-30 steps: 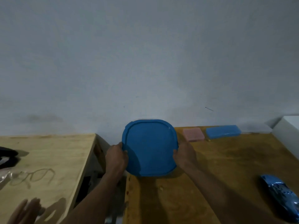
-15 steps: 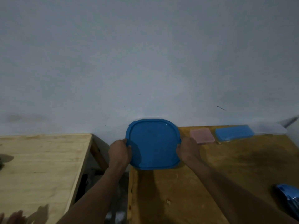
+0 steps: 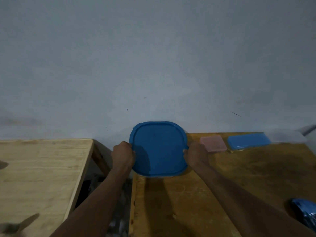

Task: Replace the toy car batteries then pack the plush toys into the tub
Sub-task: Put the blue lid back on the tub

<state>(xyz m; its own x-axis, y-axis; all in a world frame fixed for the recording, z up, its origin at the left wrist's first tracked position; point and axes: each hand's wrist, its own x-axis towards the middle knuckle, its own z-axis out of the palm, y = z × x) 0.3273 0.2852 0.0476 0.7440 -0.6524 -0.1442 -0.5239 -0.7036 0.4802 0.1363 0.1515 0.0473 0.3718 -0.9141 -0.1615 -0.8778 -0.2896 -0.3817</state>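
Now, with your left hand (image 3: 123, 155) and right hand (image 3: 196, 155) curled round the sides of the blue tub lid (image 3: 159, 149) at the back corner of the table (image 3: 230, 182), push down evenly all round.

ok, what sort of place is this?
Probably a makeshift workroom: a light wooden table and a darker wooden table against a blank wall, a blue toy car on the darker one.

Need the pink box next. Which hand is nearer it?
Right. The right hand sits just beside the pink box; the left hand is across the blue lid.
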